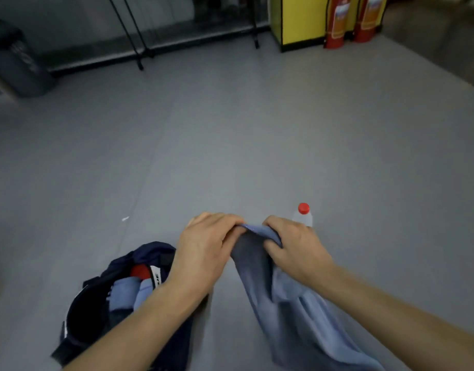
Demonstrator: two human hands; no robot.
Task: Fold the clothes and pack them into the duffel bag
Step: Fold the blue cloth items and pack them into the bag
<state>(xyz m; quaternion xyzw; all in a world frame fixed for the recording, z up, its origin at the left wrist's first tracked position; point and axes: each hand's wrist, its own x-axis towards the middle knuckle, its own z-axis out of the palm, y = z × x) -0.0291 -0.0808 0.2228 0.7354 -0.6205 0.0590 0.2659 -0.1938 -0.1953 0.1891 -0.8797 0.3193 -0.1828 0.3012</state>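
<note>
Both hands grip the same blue garment (292, 311) at its top edge. The left hand (206, 242) has its fingers curled over the cloth from the left. The right hand (294, 247) bunches a fold of it in closed fingers from the right, and the two sets of knuckles are almost touching. The garment is lifted off the floor (230, 143) and hangs from this pinch. Its long axis runs from the hands down and toward the person, slanting to the lower right, where the loose end spreads wide under the right forearm. All of the cloth lies below and nearer than the grip, and only a narrow gathered ridge sits between the two hands.

At the lower left, under the left forearm, the navy duffel bag (150, 253) sits on the floor with its mouth open upward. Light blue clothing (126, 293) lies inside it, beside something red (140, 271) that is too blurred to make out. The bag sits just left of the hanging garment, and I cannot tell whether they touch.

Just past the right hand stands a clear bottle (303, 216) with a red cap (303, 208), upright and partly hidden by the knuckles. A small white scrap (125, 218) lies on the grey floor to the left.

Far back are a dark bin (16, 60) at the left, thin black stand legs (131, 30), a yellow cabinet (300, 20) and two red fire extinguishers (337, 22) beside it.
</note>
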